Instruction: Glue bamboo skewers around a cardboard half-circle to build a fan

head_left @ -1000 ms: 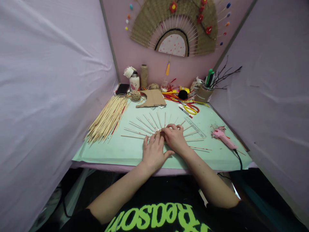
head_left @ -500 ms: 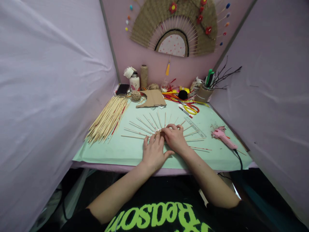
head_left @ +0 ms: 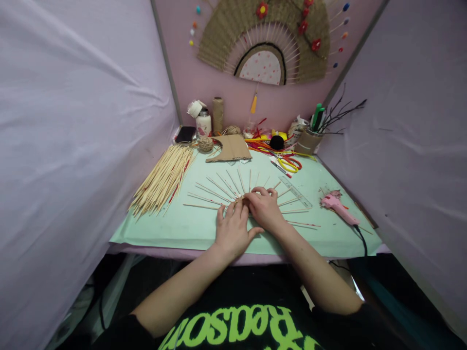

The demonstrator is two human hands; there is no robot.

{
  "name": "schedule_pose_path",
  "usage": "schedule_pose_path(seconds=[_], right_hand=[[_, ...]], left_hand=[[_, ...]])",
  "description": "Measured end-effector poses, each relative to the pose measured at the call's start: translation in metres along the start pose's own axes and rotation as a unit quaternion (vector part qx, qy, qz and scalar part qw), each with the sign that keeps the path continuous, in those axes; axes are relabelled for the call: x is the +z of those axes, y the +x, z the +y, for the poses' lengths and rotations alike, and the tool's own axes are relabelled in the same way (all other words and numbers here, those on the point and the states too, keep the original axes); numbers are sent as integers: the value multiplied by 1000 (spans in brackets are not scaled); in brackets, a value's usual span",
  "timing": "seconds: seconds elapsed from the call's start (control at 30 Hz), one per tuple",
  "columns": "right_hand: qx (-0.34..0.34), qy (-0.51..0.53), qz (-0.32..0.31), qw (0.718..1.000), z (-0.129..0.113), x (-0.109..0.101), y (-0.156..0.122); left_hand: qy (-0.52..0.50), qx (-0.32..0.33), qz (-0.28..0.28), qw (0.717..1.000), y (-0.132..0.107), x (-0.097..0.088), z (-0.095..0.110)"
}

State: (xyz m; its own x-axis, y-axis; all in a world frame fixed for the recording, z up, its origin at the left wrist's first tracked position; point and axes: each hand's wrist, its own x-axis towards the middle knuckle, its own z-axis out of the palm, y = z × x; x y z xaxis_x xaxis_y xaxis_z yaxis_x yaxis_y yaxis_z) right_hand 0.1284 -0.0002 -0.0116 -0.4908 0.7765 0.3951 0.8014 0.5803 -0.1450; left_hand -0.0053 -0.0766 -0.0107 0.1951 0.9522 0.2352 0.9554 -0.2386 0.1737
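Thin wooden skewers (head_left: 219, 187) are laid out in a fan on the pale green tabletop, several with reddish marks. Their inner ends run under my hands, where a small tan edge shows at the hub. My left hand (head_left: 233, 228) lies palm down on that hub, fingers stretched forward and thumb spread to the right. Beside it, my right hand (head_left: 265, 209) has its fingers bent and pressed down at the same spot, close against the left fingertips. Whatever these fingers hold or press is hidden beneath them.
A skewer pile (head_left: 164, 180) lies left, a pink glue gun (head_left: 341, 208) with its cord right. Behind are cut cardboard (head_left: 231, 148), scissors (head_left: 290, 164), a ruler (head_left: 296, 192), a twine ball (head_left: 205, 144) and a pot (head_left: 308, 142) with twigs. A decorated fan (head_left: 215, 43) hangs on the wall.
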Motion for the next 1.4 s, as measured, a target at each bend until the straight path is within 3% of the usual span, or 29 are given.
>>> schedule_pose_path(seconds=[1.4], right_hand=[[2,9,0,1000,1,1,0]], left_hand=[[-1,1,-2,1000,0,1,0]])
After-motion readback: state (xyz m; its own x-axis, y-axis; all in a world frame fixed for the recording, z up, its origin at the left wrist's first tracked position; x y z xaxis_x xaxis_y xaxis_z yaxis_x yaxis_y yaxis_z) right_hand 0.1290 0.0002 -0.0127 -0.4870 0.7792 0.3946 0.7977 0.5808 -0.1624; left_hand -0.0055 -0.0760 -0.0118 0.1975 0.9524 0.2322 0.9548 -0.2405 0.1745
